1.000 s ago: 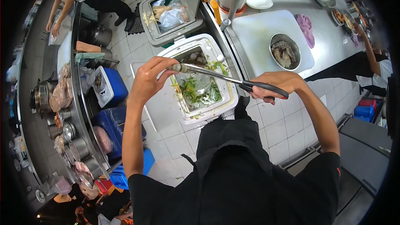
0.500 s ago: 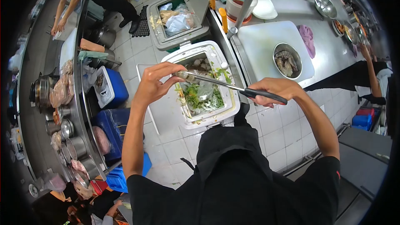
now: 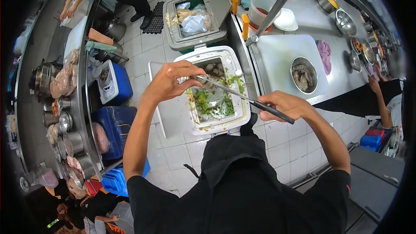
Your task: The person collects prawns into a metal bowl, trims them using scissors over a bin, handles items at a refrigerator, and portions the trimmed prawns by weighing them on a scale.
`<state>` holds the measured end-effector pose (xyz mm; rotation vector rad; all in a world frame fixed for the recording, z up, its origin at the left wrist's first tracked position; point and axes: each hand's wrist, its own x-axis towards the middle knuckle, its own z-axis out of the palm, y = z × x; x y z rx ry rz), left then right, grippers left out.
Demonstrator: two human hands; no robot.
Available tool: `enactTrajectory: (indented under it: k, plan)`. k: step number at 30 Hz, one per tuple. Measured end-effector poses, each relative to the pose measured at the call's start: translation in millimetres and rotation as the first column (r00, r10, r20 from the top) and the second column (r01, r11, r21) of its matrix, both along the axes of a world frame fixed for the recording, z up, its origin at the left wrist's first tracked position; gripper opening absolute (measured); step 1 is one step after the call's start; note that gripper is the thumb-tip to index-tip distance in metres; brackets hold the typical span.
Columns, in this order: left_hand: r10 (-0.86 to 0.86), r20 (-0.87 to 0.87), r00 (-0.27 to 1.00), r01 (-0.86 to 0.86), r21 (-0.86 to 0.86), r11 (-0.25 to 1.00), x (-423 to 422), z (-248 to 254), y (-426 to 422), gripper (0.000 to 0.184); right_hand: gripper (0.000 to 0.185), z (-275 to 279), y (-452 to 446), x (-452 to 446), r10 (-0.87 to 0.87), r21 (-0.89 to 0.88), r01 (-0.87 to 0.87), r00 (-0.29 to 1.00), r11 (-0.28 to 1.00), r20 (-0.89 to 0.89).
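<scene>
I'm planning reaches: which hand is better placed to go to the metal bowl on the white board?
Probably the right hand: it is nearer the metal bowl, though it grips the black-handled tool and would need freeing first. The left hand, by the tool's metal end, is farther away.

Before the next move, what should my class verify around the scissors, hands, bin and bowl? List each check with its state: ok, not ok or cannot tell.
1. Right hand on the scissors: ok.
2. Left hand pinching the small item: ok.
3. Left fingers clear of the blades: cannot tell, too close in this view.
4. Bin open below the blades: ok.
5. Bowl upright on the board: ok.
</scene>
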<state>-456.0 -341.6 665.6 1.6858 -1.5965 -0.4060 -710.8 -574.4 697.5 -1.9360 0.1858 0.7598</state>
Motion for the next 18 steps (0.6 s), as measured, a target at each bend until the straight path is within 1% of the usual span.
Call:
enactTrajectory:
  k: [1, 3, 4, 5, 6, 8, 9, 10, 11, 13, 17, 18]
  plan:
    - [0.003, -0.005, 1.0, -0.003, -0.03, 1.0, 0.2, -0.6, -0.5, 0.033, 0.063, 0.9, 1.7, 0.6, -0.053, 0.005, 0.053, 0.998, 0.999, -0.037]
    - [0.006, -0.012, 1.0, -0.007, -0.061, 0.998, -0.4, 0.6, -0.8, 0.033, 0.064, -1.3, 3.5, 2.3, -0.057, -0.033, 0.056, 0.998, 0.998, -0.037]
    - [0.02, -0.027, 0.999, -0.02, -0.026, 0.999, -1.2, 4.3, -0.6, 0.034, 0.064, -2.0, 4.2, 3.0, -0.06, -0.069, 0.058, 0.997, 0.996, -0.037]
    - [0.035, -0.041, 0.999, -0.035, 0.009, 0.999, -1.3, 6.3, -0.1, 0.034, 0.064, -1.3, 5.1, 3.9, -0.057, -0.071, 0.054, 0.998, 0.996, -0.039]
    - [0.038, -0.041, 0.998, -0.037, 0.008, 0.999, 0.3, 5.6, 0.5, 0.034, 0.063, -0.4, 6.3, 4.3, -0.084, -0.056, 0.082, 0.996, 0.995, -0.02]
    - [0.019, -0.146, 0.989, -0.022, -0.02, 1.0, 5.5, 2.0, 1.4, 0.034, 0.063, -2.0, 7.1, 4.3, -0.108, -0.042, 0.108, 0.994, 0.993, -0.001]
    - [0.021, -0.146, 0.989, -0.024, -0.022, 0.999, 7.1, -7.0, 4.8, 0.034, 0.056, -7.2, 7.1, 3.4, -0.125, -0.002, 0.125, 0.992, 0.992, 0.004]
    - [0.044, -0.222, 0.974, -0.05, -0.021, 0.999, 9.3, -18.6, 8.0, 0.033, 0.049, -9.6, 6.1, 4.4, -0.143, 0.037, 0.142, 0.99, 0.989, 0.013]
    - [0.067, -0.299, 0.952, -0.075, -0.016, 0.997, 12.0, -28.1, 11.3, 0.032, 0.049, -9.8, 5.7, 5.5, -0.142, 0.037, 0.141, 0.99, 0.989, 0.016]
    - [0.073, -0.285, 0.956, -0.081, -0.014, 0.997, 11.7, -24.9, 12.8, 0.032, 0.049, -11.1, 6.8, 6.7, -0.176, 0.077, 0.179, 0.983, 0.981, -0.051]
    - [0.089, -0.294, 0.952, -0.094, -0.004, 0.996, 15.6, -23.2, 15.6, 0.03, 0.052, -8.1, 8.9, 9.2, -0.177, 0.036, 0.178, 0.983, 0.983, -0.049]
    - [0.09, -0.292, 0.952, -0.096, -0.004, 0.995, 16.0, -20.9, 16.6, 0.03, 0.045, -7.3, 10.1, 9.3, -0.152, 0.03, 0.153, 0.988, 0.988, -0.037]
